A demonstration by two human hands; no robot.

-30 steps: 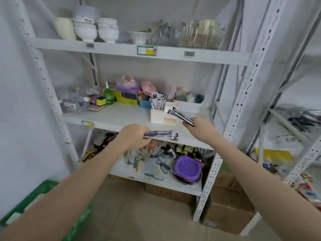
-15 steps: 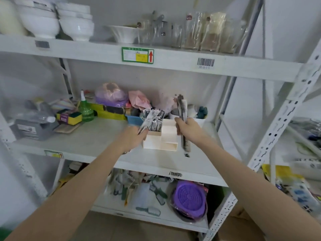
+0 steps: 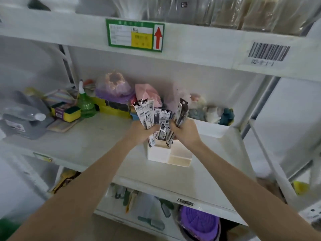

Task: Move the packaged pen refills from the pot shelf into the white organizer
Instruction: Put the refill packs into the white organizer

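White-and-black refill packets (image 3: 146,113) fan upright above the white organizer (image 3: 169,154).

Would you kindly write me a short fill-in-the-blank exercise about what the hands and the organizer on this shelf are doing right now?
1. The left hand and right hand each grip a bundle of packaged ____.
2. Both hands hover over the ____ organizer.
3. The arrow on the green label is coloured ____.
4. The spray bottle left of the hands is ____.

Missing words: pen refills; white; red; green
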